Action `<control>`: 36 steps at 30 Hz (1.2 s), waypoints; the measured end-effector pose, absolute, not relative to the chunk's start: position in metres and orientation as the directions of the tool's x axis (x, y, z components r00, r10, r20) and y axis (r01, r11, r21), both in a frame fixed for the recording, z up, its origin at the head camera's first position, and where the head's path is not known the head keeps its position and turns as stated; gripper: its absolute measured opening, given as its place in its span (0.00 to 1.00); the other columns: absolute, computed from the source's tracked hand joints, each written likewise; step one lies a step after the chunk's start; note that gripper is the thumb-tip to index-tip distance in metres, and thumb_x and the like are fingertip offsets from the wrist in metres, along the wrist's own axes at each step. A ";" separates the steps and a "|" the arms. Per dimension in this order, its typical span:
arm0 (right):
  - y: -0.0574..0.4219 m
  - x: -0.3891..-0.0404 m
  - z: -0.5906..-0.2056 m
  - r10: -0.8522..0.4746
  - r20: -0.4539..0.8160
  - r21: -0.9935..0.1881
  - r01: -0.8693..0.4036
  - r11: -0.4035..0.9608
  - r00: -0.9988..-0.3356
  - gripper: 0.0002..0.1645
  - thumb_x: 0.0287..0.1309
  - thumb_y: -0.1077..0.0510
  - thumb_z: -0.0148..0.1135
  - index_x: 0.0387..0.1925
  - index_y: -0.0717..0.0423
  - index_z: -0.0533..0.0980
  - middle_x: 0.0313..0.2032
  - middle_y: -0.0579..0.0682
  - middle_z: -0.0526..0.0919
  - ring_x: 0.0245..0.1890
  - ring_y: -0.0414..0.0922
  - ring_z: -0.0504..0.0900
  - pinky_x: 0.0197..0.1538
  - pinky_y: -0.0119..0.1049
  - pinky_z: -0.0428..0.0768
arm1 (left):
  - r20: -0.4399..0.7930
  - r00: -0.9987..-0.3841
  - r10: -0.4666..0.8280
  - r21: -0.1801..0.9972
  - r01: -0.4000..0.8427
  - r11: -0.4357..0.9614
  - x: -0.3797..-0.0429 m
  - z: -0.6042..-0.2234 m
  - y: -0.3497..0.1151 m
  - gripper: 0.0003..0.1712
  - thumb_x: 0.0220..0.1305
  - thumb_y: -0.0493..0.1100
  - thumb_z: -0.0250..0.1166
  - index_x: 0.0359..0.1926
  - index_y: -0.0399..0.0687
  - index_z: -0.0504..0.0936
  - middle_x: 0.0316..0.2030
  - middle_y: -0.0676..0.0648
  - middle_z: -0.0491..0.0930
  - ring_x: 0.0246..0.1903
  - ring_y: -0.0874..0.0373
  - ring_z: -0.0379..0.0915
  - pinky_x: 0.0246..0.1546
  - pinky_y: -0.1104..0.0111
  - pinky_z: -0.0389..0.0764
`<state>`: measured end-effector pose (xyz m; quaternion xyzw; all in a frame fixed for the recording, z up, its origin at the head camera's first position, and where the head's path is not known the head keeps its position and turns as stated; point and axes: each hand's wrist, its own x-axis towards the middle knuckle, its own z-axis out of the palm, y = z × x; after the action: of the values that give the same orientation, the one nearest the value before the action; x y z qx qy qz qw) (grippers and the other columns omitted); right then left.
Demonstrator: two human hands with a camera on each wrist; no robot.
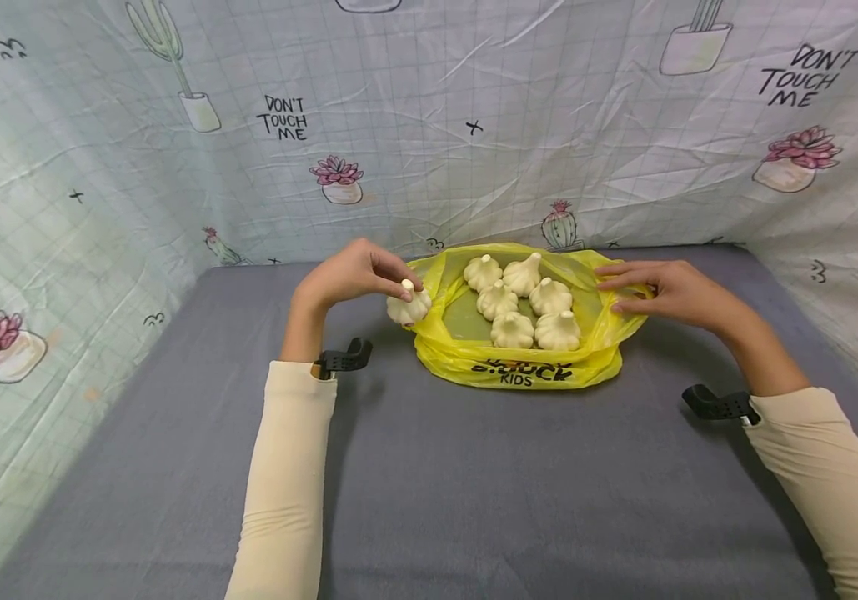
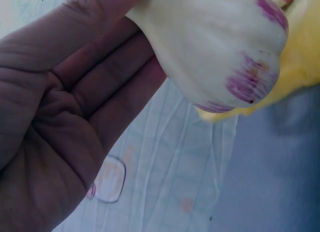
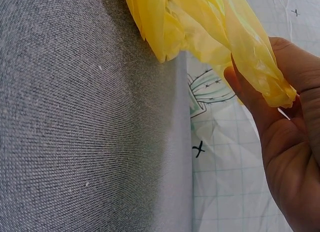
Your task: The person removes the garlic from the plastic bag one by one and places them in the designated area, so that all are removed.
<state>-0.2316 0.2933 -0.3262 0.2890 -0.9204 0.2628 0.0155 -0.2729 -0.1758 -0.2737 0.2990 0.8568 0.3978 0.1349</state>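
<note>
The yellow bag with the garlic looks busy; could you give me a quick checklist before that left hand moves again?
1. Grip: left hand pinches a garlic bulb: ok.
2. Bag support: right hand holds the yellow bag by its right side: ok.
3. Bag mouth: open: ok.
4. Space inside: bare patches beside six bulbs: ok.
5. Held bulb clear of the bag's left edge: cannot tell.

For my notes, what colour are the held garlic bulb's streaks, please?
The streaks on the garlic bulb are purple, showing best in the left wrist view.
</note>
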 end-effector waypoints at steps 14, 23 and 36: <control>0.293 -0.231 -0.327 -0.528 0.193 -0.489 -0.548 0.679 -0.827 0.22 0.60 0.58 0.73 0.57 0.50 0.84 0.64 0.50 0.79 0.27 0.35 0.72 0.31 0.31 0.71 | -0.009 -0.820 0.573 0.723 0.390 0.570 -0.263 -0.271 -0.206 0.08 0.61 0.41 0.76 0.42 0.51 0.92 0.41 0.52 0.89 0.44 0.57 0.84 0.45 0.64 0.82; 0.292 -0.230 -0.327 -0.531 0.195 -0.493 -0.551 0.674 -0.824 0.22 0.60 0.58 0.73 0.57 0.50 0.84 0.64 0.51 0.79 0.26 0.35 0.71 0.30 0.31 0.71 | -0.021 -0.839 0.544 0.707 0.372 0.601 -0.259 -0.268 -0.228 0.10 0.61 0.42 0.75 0.44 0.50 0.92 0.42 0.51 0.89 0.46 0.58 0.83 0.45 0.66 0.82; 0.294 -0.233 -0.329 -0.539 0.202 -0.499 -0.559 0.662 -0.818 0.22 0.59 0.59 0.73 0.56 0.51 0.84 0.64 0.52 0.79 0.25 0.35 0.71 0.29 0.31 0.71 | -0.003 -0.865 0.501 0.665 0.373 0.647 -0.256 -0.274 -0.260 0.09 0.64 0.45 0.74 0.44 0.52 0.92 0.41 0.53 0.89 0.42 0.58 0.82 0.42 0.68 0.80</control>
<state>-0.2326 0.2943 -0.3286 0.3011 -0.9115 0.2797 0.0182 -0.2555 -0.2599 -0.2738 0.2421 0.9027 0.3431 0.0936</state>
